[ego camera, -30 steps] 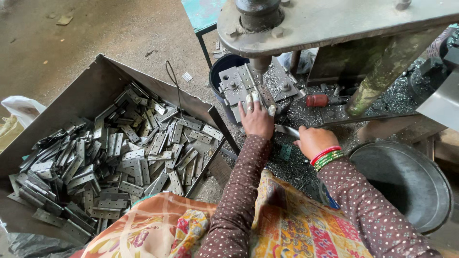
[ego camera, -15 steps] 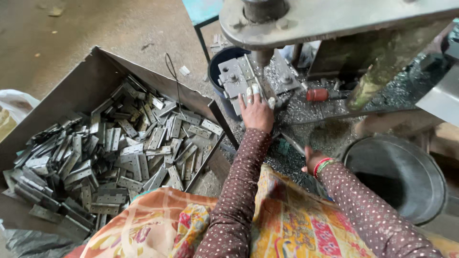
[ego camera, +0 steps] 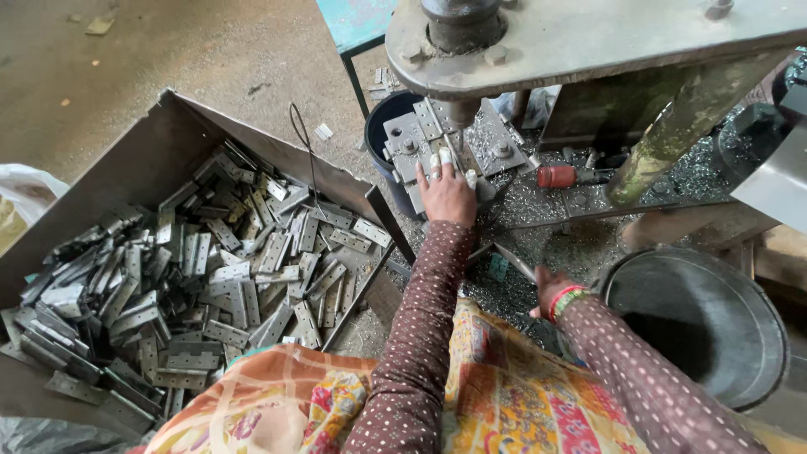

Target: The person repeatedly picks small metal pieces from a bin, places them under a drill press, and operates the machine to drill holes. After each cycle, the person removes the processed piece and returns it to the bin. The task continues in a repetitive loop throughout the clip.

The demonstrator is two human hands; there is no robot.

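While our left hand (ego camera: 446, 195) presses flat, fingers together, on the hinge plate (ego camera: 418, 154) under the press ram (ego camera: 461, 109), our right hand (ego camera: 551, 292) waits near us, its fingers hidden; more hinge plates fill the box (ego camera: 151, 160) at left.

Hinge plates (ego camera: 227, 277): bare grey metal, dull sheen, some scuffed.
Box (ego camera: 126, 168): brown sheet metal, matt.
Press (ego camera: 588, 38): heavy metal, grimy and worn.
Bucket (ego camera: 698, 324): grey metal, smooth, faintly shiny.
Sleeves (ego camera: 420, 336): brown dotted cloth.
Floor (ego camera: 168, 50): rough, dusty.
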